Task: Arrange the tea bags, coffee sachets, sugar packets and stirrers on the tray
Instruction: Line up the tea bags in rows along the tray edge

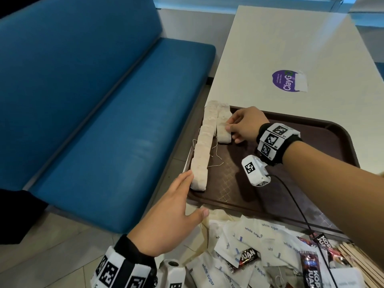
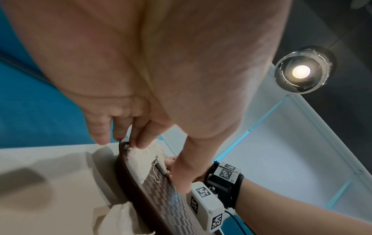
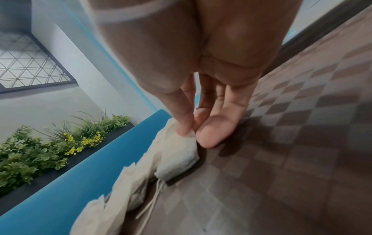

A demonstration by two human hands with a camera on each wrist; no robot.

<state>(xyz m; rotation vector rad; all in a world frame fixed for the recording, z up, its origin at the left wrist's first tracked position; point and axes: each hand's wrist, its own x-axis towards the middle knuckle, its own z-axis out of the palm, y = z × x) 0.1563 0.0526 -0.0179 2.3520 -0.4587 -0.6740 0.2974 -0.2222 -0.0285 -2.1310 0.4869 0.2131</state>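
A brown tray (image 1: 324, 142) sits on a white table (image 1: 291, 48), two rows of tea bags (image 1: 200, 154) lining its left edge. The left hand (image 1: 172, 215), fingers straight, rests against the long row's near end. The right hand (image 1: 245, 123) pinches the short row's nearest bag (image 1: 223, 135).

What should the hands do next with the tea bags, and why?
Probably let the right hand release the tea bag it pinches at the short row's near end, then fetch another from the pile. The long row, steadied by the left hand, is much longer, and the tray has room.
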